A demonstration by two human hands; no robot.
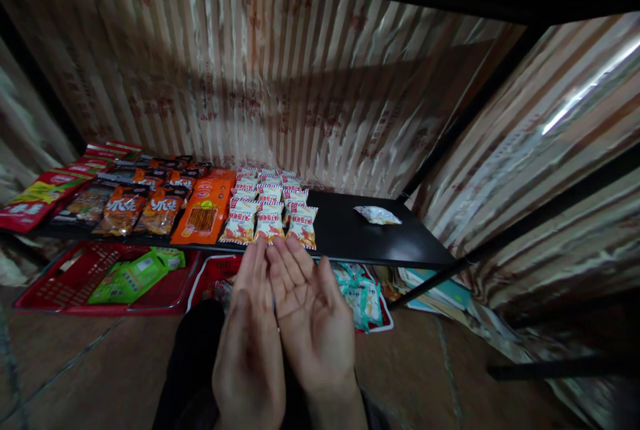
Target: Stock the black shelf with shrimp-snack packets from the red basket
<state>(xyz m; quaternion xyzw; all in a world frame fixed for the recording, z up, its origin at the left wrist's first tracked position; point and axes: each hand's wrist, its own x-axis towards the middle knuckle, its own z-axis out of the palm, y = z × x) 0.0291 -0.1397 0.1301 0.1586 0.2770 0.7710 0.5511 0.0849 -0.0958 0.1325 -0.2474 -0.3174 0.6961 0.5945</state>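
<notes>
"How are the hands held?"
"The left hand is held with fingers together; the right hand is turned palm up, fingers nearly together, thumb spread."
"And the white snack bags?"
"They are lined up from the front edge of the shelf, long axes pointing front to back; whether they are touched cannot be told."
"Where is open room found?"
"Between them and a lone packet, laid left-to-right near the shelf's right end."
</notes>
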